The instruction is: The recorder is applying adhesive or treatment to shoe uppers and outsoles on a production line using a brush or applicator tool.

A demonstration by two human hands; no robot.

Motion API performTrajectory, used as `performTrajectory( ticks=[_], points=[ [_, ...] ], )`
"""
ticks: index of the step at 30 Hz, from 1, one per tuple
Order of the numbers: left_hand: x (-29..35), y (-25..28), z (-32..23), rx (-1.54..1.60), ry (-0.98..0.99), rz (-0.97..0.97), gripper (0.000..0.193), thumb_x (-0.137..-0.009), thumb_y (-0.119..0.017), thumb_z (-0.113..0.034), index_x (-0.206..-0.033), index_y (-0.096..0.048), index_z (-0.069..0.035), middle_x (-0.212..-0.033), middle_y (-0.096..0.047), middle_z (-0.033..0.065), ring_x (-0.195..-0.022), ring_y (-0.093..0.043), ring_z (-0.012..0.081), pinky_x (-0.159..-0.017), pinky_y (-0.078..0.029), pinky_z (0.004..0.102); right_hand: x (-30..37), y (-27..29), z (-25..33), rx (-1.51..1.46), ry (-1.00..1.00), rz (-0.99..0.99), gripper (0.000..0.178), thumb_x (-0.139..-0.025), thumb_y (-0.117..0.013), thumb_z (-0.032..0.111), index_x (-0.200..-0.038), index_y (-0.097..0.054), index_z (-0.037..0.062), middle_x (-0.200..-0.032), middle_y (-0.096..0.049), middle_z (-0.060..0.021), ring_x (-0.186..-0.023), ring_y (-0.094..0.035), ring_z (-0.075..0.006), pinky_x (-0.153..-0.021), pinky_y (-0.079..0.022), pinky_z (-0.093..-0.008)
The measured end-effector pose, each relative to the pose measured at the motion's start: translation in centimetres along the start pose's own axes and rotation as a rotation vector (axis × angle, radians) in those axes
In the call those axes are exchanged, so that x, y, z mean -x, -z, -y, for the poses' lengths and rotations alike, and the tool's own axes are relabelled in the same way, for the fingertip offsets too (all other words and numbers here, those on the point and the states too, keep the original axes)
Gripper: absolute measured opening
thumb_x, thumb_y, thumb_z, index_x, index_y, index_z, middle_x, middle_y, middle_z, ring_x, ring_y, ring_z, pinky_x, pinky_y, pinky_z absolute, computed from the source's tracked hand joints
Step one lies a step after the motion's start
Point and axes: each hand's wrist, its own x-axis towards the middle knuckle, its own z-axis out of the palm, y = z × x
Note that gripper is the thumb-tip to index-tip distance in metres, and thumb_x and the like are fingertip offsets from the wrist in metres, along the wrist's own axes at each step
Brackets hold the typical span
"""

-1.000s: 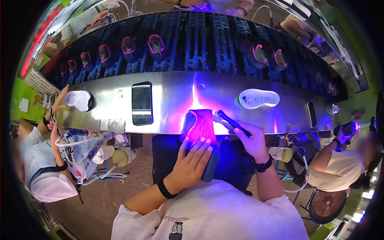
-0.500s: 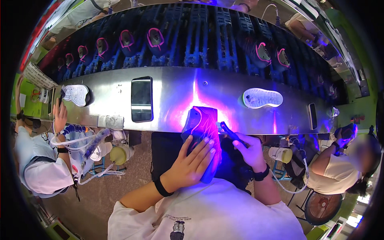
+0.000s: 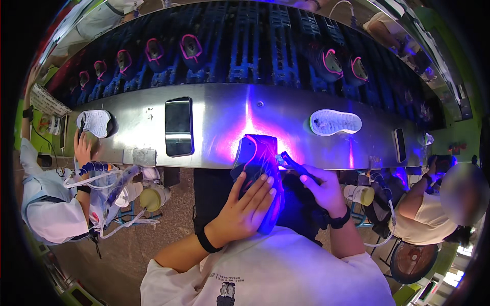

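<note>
A dark shoe upper (image 3: 259, 148) with a pink edge at its opening stands tilted in front of me at the bench's near edge, lit by violet light. My left hand (image 3: 247, 206) lies over its side, fingers pressed on it, and holds it. In my right hand (image 3: 324, 188) is a dark-handled brush (image 3: 291, 163). Its pale tip is close beside the upper's right edge; whether it touches I cannot tell. The underside of the upper is hidden.
A metal bench (image 3: 214, 117) bears a black phone (image 3: 178, 127) and a white shoe sole (image 3: 335, 123). Another sole (image 3: 95, 123) lies farther left. Beyond runs a conveyor (image 3: 245, 56) carrying several dark shoe uppers. Co-workers sit on both sides. Yellowish pots (image 3: 152, 199) hang below the bench edge.
The shoe uppers on the conveyor have shifted left. My right wrist has moved slightly right, and the brush tip is a little higher along the upper. My left hand stays put.
</note>
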Motion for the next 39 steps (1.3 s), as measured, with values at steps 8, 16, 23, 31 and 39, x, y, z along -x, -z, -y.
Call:
performTrajectory(
  ticks=[8, 16, 23, 31, 39],
  points=[
    [-1.3, 0.3, -1.9, -0.001, 0.032, 0.02, 0.049, -0.088, -0.059, -0.014, -0.133, -0.055, 0.006, -0.141, -0.055, 0.0236, -0.136, -0.052, 0.0364, -0.114, -0.03, 0.0649, 7.2, 2.4, -0.5, 0.059, -0.123, 0.031, 0.033, -0.091, -0.075, 0.012, -0.122, -0.071, -0.0002, -0.084, -0.068, 0.0014, -0.077, -0.06, -0.0064, -0.069, -0.048, -0.0246],
    [-3.9, 0.3, -4.4, -0.032, 0.094, 0.027, 0.062, -0.079, -0.069, -0.018, -0.132, -0.053, 0.01, -0.137, -0.055, 0.0273, -0.133, -0.053, 0.0384, -0.117, -0.027, 0.063, 7.4, 3.7, 0.2, 0.017, -0.044, -0.053, 0.034, -0.088, -0.077, 0.01, -0.12, -0.072, 0.0002, -0.084, -0.07, 0.0008, -0.076, -0.059, -0.0058, -0.069, -0.049, -0.024],
    [-6.2, 0.2, -6.2, -0.06, 0.141, -0.03, 0.067, -0.077, -0.071, -0.02, -0.134, -0.052, 0.01, -0.136, -0.056, 0.0269, -0.132, -0.054, 0.0374, -0.118, -0.028, 0.0598, 9.1, 4.3, -0.2, -0.114, -0.065, -0.082, 0.034, -0.089, -0.074, 0.008, -0.121, -0.072, -0.0007, -0.085, -0.069, -0.0005, -0.073, -0.059, -0.0065, -0.067, -0.049, -0.0229],
    [-8.8, -0.2, -6.8, -0.129, 0.153, -0.067, 0.078, -0.073, -0.076, -0.027, -0.136, -0.048, 0.011, -0.131, -0.058, 0.0277, -0.125, -0.059, 0.0383, -0.117, -0.03, 0.0595, 11.1, 4.0, -1.2, -0.311, -0.198, -0.112, 0.03, -0.092, -0.072, 0.006, -0.12, -0.071, -0.0037, -0.079, -0.065, 0.0002, -0.07, -0.058, -0.0061, -0.064, -0.047, -0.0231],
    [-11.6, -0.1, -7.7, -0.166, 0.159, -0.107, 0.069, -0.074, -0.074, -0.027, -0.128, -0.053, 0.011, -0.125, -0.062, 0.0279, -0.12, -0.062, 0.0379, -0.116, -0.033, 0.0585, 12.8, 3.9, -1.1, -0.354, -0.256, -0.185, 0.028, -0.093, -0.071, 0.008, -0.119, -0.072, -0.0022, -0.078, -0.065, 0.0003, -0.069, -0.057, -0.0063, -0.063, -0.047, -0.0233]
  ],
)
